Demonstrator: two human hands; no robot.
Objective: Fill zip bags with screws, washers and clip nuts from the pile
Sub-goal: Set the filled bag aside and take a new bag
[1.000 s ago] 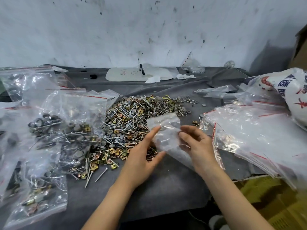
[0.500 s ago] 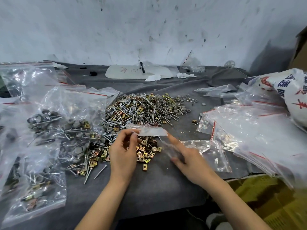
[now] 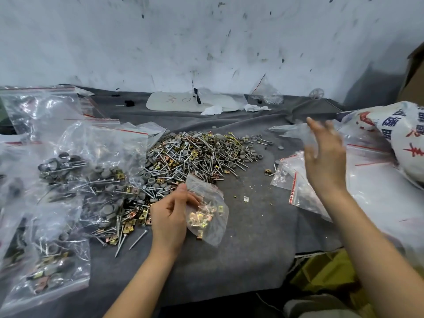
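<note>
Already part-loaded with brass clip nuts (image 3: 202,220), the small zip bag (image 3: 215,235) lies near the front middle of the table (image 3: 252,237), at the near end of the pile (image 3: 195,154). The left hand (image 3: 169,216) pinches its mouth, fingers curled on the film. The right hand (image 3: 323,157) hangs raised toward the right edge over the empty bags (image 3: 298,193), its grip wide, holding nothing I can make out. The film looks thin, limp and slippery, the load light but sharp-cornered. Hold the stiffer zip rim and support the sagging bottom.
</note>
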